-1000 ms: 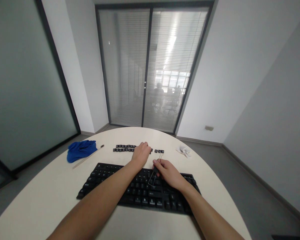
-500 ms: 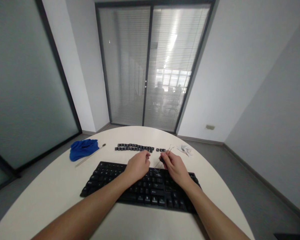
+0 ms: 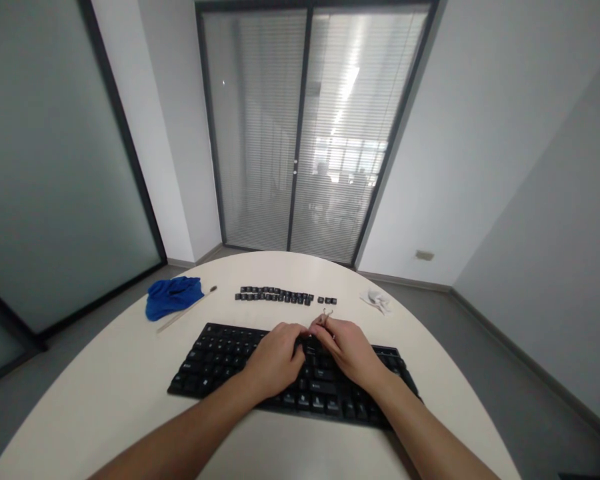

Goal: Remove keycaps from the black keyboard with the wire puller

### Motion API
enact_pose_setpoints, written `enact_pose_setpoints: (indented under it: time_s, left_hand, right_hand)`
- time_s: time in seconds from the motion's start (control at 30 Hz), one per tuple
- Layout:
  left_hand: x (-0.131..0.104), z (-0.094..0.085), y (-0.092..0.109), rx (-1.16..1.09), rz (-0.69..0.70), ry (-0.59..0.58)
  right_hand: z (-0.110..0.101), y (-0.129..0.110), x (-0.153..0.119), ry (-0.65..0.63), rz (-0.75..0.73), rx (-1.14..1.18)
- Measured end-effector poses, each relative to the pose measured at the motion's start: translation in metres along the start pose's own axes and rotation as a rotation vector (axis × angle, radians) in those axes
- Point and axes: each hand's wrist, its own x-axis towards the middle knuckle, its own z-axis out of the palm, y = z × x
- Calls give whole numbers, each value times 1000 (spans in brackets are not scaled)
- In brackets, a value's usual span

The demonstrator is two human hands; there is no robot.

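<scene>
The black keyboard [image 3: 220, 360] lies across the table in front of me, with both hands over its upper middle. My right hand [image 3: 347, 343] is closed on a thin wire keycap puller [image 3: 327, 312], whose bent wire ends stick out past the fingers on the far side. Its handle is hidden in the grip. Close against it, my left hand [image 3: 275, 357] has its fingers curled, their tips meeting the right hand's fingers; what they pinch is hidden. Beyond the keyboard, loose black keycaps [image 3: 275, 298] stand in two rows, and a few separate keycaps [image 3: 327, 301] sit to their right.
A blue cloth [image 3: 174, 297] lies at the left of the round white table [image 3: 105, 400]. Beside it is a thin brush [image 3: 187, 309] with a pale handle. A crumpled white cloth or tissue [image 3: 377, 301] rests at the far right.
My right hand has turned the puller around, so its wire ends now point away from me. Both hands have come together lower over the keyboard. The view has shifted slightly.
</scene>
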Motion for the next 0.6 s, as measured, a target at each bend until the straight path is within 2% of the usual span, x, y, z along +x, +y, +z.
enact_pose_setpoints:
  time_s: [0.2,0.33,0.5,0.6]
  left_hand:
    - [1,3,-1,25,2,-4]
    - [2,0,-3,57,24,-36]
    - [2,-10,-5,89,105,-103]
    - [2,-12,-5,71,142,-96]
  right_hand:
    - [3,-3,1,-1,21,-53]
    - [5,-4,1,-50,-15,-125]
    - [8,-2,2,-30,46,-43]
    - [8,1,4,-2,90,6]
